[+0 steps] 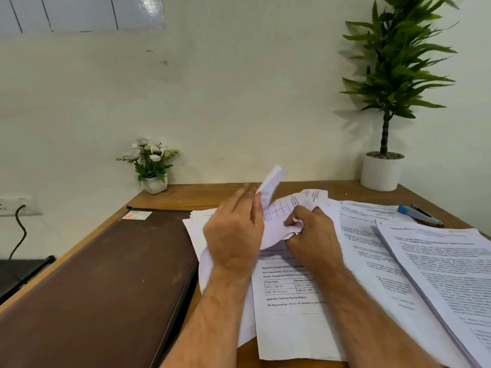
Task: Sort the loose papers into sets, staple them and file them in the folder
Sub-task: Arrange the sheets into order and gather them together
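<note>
papers (292,309): loose printed sheets spread over the middle and right of the wooden surface (212,193), one with a small table lying nearest. stack of sheets (446,264): near right, overlapping the spread. left hand (233,235): raised over the spread, fingers blurred, touching a curled sheet (272,181); grip cannot be told. right hand (313,235): fingers curled, pinching the crumpled sheets (281,221) at centre. folder (106,282): brown, closed, flat at left. stapler (419,215): blue, far right. flower pot (154,168): far left. potted plant (385,155): far right corner.
</note>
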Action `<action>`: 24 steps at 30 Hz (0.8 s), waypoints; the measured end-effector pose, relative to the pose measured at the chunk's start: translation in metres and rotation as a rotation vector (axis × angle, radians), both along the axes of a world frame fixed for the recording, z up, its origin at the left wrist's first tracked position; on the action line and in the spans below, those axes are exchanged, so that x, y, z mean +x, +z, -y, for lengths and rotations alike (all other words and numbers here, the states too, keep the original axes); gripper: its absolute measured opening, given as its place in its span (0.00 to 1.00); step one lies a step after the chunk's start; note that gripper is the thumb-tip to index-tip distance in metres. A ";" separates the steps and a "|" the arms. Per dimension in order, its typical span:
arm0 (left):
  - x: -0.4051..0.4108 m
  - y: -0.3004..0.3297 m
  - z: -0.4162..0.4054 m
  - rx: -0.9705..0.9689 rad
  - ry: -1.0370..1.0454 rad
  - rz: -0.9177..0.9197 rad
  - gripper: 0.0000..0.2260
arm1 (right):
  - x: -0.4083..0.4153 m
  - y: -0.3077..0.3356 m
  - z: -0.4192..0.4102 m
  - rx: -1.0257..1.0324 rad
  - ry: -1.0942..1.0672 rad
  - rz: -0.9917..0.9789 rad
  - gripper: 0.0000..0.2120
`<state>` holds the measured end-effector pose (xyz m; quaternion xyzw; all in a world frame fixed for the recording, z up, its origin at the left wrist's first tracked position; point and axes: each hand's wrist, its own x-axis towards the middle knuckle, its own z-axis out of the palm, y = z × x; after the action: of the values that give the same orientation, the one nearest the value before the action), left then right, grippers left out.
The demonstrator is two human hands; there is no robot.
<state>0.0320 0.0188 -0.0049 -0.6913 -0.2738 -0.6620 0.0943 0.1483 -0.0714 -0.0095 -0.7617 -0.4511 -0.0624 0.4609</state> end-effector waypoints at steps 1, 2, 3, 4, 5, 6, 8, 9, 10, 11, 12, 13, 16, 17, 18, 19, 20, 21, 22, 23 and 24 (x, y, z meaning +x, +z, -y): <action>-0.002 0.003 -0.001 0.056 -0.008 0.074 0.09 | 0.000 0.000 0.000 -0.009 -0.005 -0.009 0.12; -0.005 0.005 -0.002 0.098 -0.015 0.128 0.09 | 0.000 0.000 -0.001 -0.018 -0.008 -0.015 0.12; -0.007 0.007 -0.002 0.120 -0.027 0.165 0.10 | 0.000 -0.001 -0.001 -0.028 -0.005 -0.019 0.12; -0.009 0.009 0.000 0.127 -0.047 0.194 0.11 | -0.001 -0.001 -0.001 -0.034 0.001 -0.020 0.14; -0.011 0.015 0.001 0.126 -0.072 0.214 0.12 | -0.002 -0.001 -0.001 -0.022 0.014 -0.024 0.17; -0.013 0.022 0.004 0.120 -0.091 0.224 0.12 | -0.003 -0.001 -0.002 0.014 0.031 -0.036 0.22; -0.019 0.044 0.008 0.097 -0.088 0.249 0.11 | -0.005 0.002 -0.001 0.129 0.073 -0.077 0.30; -0.023 0.059 0.011 0.083 -0.079 0.272 0.10 | -0.007 0.005 -0.001 0.183 0.085 -0.098 0.32; -0.027 0.075 0.013 0.071 -0.071 0.295 0.09 | -0.008 0.009 -0.001 0.225 0.091 -0.110 0.33; -0.031 0.092 0.015 0.060 -0.063 0.314 0.10 | -0.009 0.013 -0.001 0.274 0.103 -0.105 0.33; -0.035 0.108 0.018 0.051 -0.056 0.328 0.11 | -0.011 0.018 0.000 0.332 0.122 -0.084 0.33; -0.039 0.123 0.021 0.045 -0.058 0.331 0.12 | -0.013 0.024 -0.001 0.379 0.142 -0.062 0.33; -0.047 0.157 0.031 0.063 -0.062 0.294 0.11 | -0.018 0.051 -0.003 0.448 0.161 -0.003 0.24; -0.048 0.165 0.034 0.067 -0.068 0.272 0.11 | -0.019 0.063 -0.004 0.494 0.144 0.054 0.18; -0.048 0.170 0.039 0.071 -0.082 0.254 0.11 | -0.020 0.076 -0.005 0.553 0.122 0.130 0.12; -0.049 0.174 0.043 0.068 -0.100 0.240 0.11 | -0.022 0.090 -0.005 0.620 0.109 0.202 0.08; -0.049 0.177 0.047 0.056 -0.119 0.224 0.11 | -0.025 0.105 -0.004 0.678 0.106 0.244 0.06; -0.049 0.180 0.051 0.038 -0.134 0.209 0.11 | -0.029 0.120 -0.001 0.723 0.111 0.256 0.06; -0.051 0.183 0.055 0.018 -0.153 0.201 0.11 | -0.034 0.136 0.002 0.763 0.120 0.255 0.09; -0.053 0.186 0.059 -0.004 -0.192 0.198 0.12 | -0.039 0.151 0.006 0.802 0.133 0.249 0.11; -0.055 0.191 0.063 -0.033 -0.251 0.192 0.11 | -0.045 0.166 0.010 0.839 0.146 0.242 0.11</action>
<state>-0.0230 -0.0440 0.1861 -0.6550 -0.2038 -0.7271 -0.0274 0.1032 -0.0810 0.1565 -0.4621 -0.4904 -0.2960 0.6771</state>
